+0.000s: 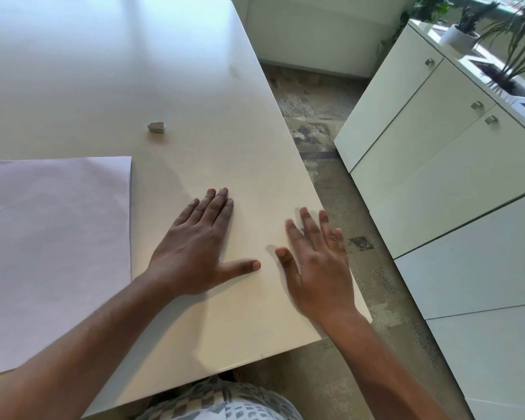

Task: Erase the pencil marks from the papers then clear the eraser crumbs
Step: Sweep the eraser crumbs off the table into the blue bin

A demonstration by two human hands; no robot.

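A: Where do the task's things sit?

B: The paper (pixel 55 247) lies flat just to the left of the left hand (pixel 194 253), its right edge beside that wrist. I see no clear pencil marks on it, only a faint pale streak near its far left side. The eraser (pixel 156 127) rests alone on the table (pixel 73 71), ahead of the left hand and well apart from both hands.

A: And the hands?

B: The left hand lies flat on the bare tabletop, fingers straight and close together, thumb stuck out to the right. The right hand (pixel 319 265) has its fingers spread and holds nothing; it is blurred at the table's right edge, with fingertips out past that edge. Whether it touches the surface, I cannot tell.

A: So this looks like the crumb-clearing part?

B: I judge so, though any crumbs are too small to see here.

A: What could go wrong?

B: A sweep toward the right edge would drop crumbs on the carpet (pixel 331 140) between the table and the white cabinets (pixel 437 153), rather than gathering them. A sweep leftward could push them back under or onto the paper. Pressing hard with a flat palm may smear graphite dust across the pale tabletop.
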